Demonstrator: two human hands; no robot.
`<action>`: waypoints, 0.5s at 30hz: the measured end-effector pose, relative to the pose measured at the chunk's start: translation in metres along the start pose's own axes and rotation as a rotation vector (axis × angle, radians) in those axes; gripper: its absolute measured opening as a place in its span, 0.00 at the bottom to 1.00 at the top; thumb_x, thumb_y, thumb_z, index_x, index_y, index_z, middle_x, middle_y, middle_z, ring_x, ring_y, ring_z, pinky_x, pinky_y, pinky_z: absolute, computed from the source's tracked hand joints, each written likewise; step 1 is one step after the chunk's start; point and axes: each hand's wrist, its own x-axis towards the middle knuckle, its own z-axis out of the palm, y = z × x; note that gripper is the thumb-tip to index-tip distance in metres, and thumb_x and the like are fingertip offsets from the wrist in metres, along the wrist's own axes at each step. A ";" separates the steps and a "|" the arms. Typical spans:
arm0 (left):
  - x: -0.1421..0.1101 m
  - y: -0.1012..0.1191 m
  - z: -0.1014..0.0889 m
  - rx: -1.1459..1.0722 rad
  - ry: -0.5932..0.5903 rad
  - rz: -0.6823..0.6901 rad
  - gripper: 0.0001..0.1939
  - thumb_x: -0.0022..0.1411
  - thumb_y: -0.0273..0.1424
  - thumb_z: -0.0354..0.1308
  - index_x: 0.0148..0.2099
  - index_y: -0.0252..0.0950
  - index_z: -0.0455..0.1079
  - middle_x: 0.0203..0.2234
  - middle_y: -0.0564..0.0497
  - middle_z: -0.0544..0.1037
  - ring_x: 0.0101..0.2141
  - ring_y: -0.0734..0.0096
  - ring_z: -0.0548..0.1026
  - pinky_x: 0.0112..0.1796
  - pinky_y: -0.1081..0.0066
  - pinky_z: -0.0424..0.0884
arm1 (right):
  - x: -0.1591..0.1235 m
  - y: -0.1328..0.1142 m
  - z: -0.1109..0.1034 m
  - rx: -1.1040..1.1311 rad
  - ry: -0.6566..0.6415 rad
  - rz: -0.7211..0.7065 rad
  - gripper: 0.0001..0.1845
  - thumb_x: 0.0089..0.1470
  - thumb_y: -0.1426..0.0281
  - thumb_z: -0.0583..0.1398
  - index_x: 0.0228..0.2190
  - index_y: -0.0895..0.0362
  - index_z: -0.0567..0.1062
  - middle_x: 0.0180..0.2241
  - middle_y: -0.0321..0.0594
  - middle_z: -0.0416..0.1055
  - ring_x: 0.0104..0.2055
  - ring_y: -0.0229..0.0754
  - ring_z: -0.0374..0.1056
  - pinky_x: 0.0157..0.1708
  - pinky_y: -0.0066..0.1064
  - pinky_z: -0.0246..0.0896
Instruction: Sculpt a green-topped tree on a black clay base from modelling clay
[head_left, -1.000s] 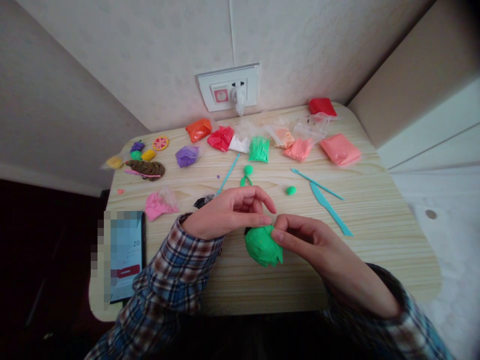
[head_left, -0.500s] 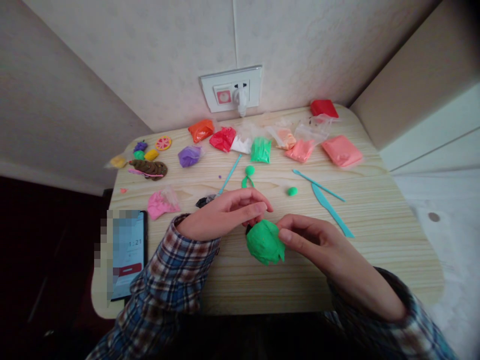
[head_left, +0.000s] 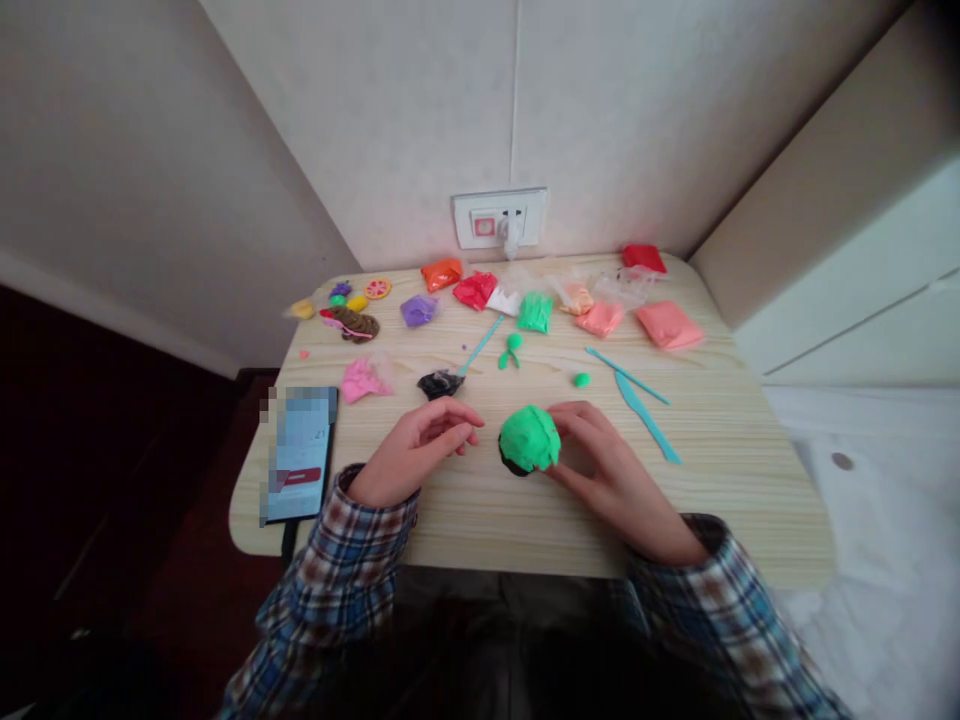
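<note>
A rounded lump of green modelling clay [head_left: 529,436] with black showing along its lower left edge sits at the front middle of the table. My right hand [head_left: 611,478] grips it from the right side, thumb below and fingers above. To its left, my left hand [head_left: 424,448] is apart from the lump, with loosely bent fingers and nothing in them. Just beyond the left hand lies a packet of black clay [head_left: 440,384], with a thin blue stick [head_left: 481,346] touching it. A small green ball [head_left: 582,380] and a green clay piece with two leaf-like strips [head_left: 510,354] lie farther back.
Bags of coloured clay, including a green one [head_left: 535,312], line the table's back. A blue plastic knife [head_left: 646,418] and thin tool [head_left: 628,374] lie right. Brown clay discs [head_left: 355,325], a pink bag [head_left: 364,379] and a phone [head_left: 302,455] are left.
My left hand has come away from the green clay lump and moved left. The lump has been turned in my right hand, showing more black underneath. The camera view has shifted.
</note>
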 end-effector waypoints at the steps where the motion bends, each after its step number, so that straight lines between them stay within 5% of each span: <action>1: -0.006 -0.004 0.002 -0.011 0.029 0.004 0.08 0.55 0.32 0.57 0.36 0.33 0.69 0.25 0.54 0.72 0.28 0.75 0.69 0.31 0.74 0.66 | 0.000 0.002 0.002 -0.023 0.005 -0.027 0.14 0.52 0.69 0.60 0.43 0.54 0.70 0.45 0.45 0.67 0.49 0.50 0.61 0.49 0.44 0.56; 8: -0.039 -0.030 0.014 -0.142 0.303 0.069 0.08 0.50 0.31 0.59 0.32 0.32 0.71 0.21 0.54 0.73 0.24 0.76 0.68 0.29 0.74 0.64 | 0.010 0.009 0.013 0.058 0.050 -0.106 0.13 0.47 0.67 0.63 0.37 0.55 0.74 0.44 0.44 0.67 0.50 0.50 0.59 0.54 0.44 0.51; 15: -0.040 -0.049 0.021 -0.193 0.389 0.168 0.10 0.48 0.32 0.60 0.33 0.32 0.69 0.21 0.53 0.74 0.23 0.76 0.69 0.25 0.75 0.62 | 0.012 0.007 0.018 0.098 0.113 -0.137 0.12 0.46 0.63 0.63 0.35 0.54 0.76 0.42 0.42 0.69 0.48 0.49 0.62 0.52 0.43 0.53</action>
